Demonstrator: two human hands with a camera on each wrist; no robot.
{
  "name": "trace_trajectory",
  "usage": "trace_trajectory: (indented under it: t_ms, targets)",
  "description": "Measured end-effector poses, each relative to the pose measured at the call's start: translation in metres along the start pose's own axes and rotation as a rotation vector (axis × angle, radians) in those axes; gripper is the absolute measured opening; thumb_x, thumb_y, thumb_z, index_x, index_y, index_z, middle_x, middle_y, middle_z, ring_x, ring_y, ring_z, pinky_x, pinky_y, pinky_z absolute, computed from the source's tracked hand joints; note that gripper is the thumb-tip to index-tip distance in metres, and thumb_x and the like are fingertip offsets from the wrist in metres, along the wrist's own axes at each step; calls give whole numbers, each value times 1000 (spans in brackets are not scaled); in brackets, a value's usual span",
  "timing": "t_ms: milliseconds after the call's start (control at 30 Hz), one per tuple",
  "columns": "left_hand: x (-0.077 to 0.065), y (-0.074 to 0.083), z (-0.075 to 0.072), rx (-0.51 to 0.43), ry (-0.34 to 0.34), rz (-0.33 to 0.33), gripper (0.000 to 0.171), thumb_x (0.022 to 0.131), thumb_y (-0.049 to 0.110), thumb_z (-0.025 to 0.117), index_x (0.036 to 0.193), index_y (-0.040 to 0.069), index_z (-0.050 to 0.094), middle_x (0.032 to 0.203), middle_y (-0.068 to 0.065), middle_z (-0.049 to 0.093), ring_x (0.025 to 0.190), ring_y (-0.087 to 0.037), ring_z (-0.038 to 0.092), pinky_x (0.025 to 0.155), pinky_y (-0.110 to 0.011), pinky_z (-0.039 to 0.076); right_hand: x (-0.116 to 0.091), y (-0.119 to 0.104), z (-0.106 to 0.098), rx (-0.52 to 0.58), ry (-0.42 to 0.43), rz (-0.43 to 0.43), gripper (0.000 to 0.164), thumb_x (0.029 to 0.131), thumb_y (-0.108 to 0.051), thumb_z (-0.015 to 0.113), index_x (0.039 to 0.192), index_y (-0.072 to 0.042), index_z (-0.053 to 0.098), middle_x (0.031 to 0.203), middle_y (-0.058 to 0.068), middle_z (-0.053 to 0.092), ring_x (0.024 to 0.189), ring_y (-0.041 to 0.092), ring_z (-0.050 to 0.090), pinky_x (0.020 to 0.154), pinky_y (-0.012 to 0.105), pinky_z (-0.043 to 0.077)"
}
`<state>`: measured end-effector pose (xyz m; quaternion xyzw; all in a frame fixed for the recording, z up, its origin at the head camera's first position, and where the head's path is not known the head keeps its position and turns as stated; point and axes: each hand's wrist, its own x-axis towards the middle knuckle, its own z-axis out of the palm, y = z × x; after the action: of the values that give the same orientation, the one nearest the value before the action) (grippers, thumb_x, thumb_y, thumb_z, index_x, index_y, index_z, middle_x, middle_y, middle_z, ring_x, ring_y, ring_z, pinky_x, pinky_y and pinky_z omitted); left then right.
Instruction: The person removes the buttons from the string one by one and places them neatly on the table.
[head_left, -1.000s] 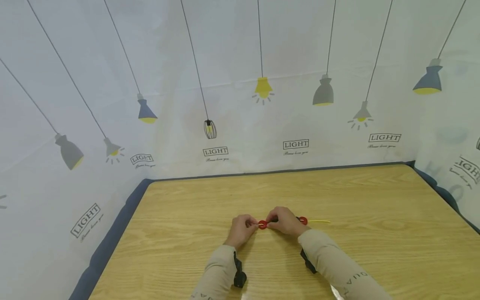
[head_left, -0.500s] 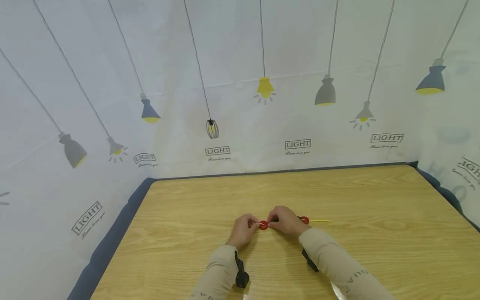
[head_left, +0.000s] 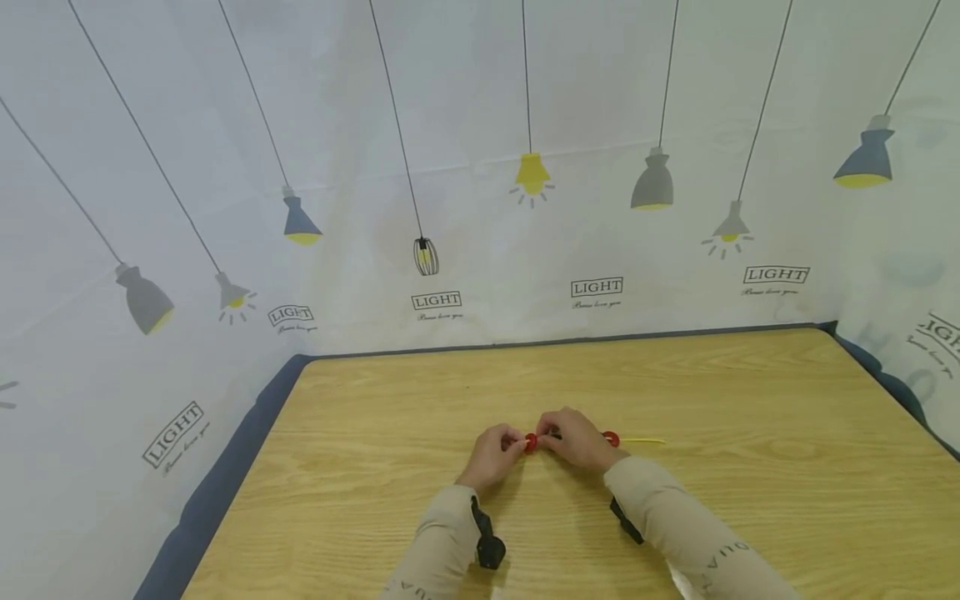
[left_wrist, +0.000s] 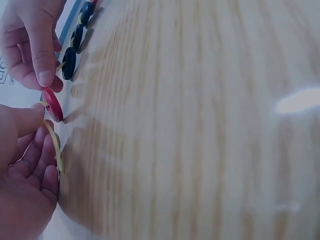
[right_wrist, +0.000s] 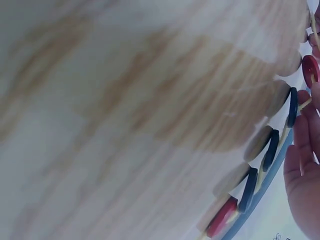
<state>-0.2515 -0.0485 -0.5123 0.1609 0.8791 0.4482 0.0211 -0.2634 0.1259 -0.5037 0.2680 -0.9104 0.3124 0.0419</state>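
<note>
1. Head view: low in the middle of the frame we see a left hand (head_left: 491, 457) and a right hand (head_left: 577, 440) meeting over the table (head_left: 360, 433). A red button (head_left: 531, 442) sits between their fingertips. Right of the right hand we find a second red button (head_left: 611, 438), and the yellow cord (head_left: 645, 441) reaches out past it. Printed lamps (head_left: 532, 175) cover the wall (head_left: 480, 108) above.

2. Left wrist view: at the left edge, the left thumb and a finger pinch the cord just beside the red button, its other fingers curled. From the upper left, the right thumb and fingertip pinch the button's edge. We see the button standing tilted, with black buttons (left_wrist: 69, 63) in a row above it.

3. Right wrist view: along the right side, we follow the row slanting down from the red button through three black ones to the second red one. The right hand's lower fingers lie loosely bent; its grip is partly cut off by the frame.
</note>
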Motion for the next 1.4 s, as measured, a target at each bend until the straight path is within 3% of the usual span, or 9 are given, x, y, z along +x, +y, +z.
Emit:
trace_trajectory:
  t_ms: [467, 900, 1133, 1400]
  targets:
    - [0, 3, 1, -58, 78, 65, 7, 87, 6, 55, 86, 0, 58, 81, -5, 57, 77, -18, 55, 69, -27, 45, -2, 1, -1, 98, -29, -1, 4, 79, -9, 66, 78, -9, 62, 72, -6, 59, 66, 6, 52, 60, 23, 43]
    - [5, 14, 2, -88, 91, 39, 7, 87, 7, 55, 85, 2, 58, 80, -3, 56, 75, -15, 53, 68, -26, 44, -4, 1, -4, 66, 20, -10, 7, 82, -6, 62, 75, -8, 64, 69, -6, 59, 61, 5, 48, 58, 22, 41]
    - [2, 10, 3, -100, 76, 28, 6, 87, 8, 55, 85, 3, 58, 79, -2, 57, 74, -12, 53, 68, -26, 45, -6, 2, -3, 102, 74, 28, 6, 83, -5, 59, 82, -6, 65, 75, -3, 61, 69, 9, 54, 63, 25, 45]
    - [2, 10, 6, -129, 76, 15, 6, 86, 6, 57, 83, 2, 58, 78, -3, 57, 74, -13, 53, 66, -24, 44, -7, 1, -5, 152, 90, 53, 5, 84, -8, 60, 84, -7, 65, 75, -4, 59, 68, 10, 53, 60, 24, 44]
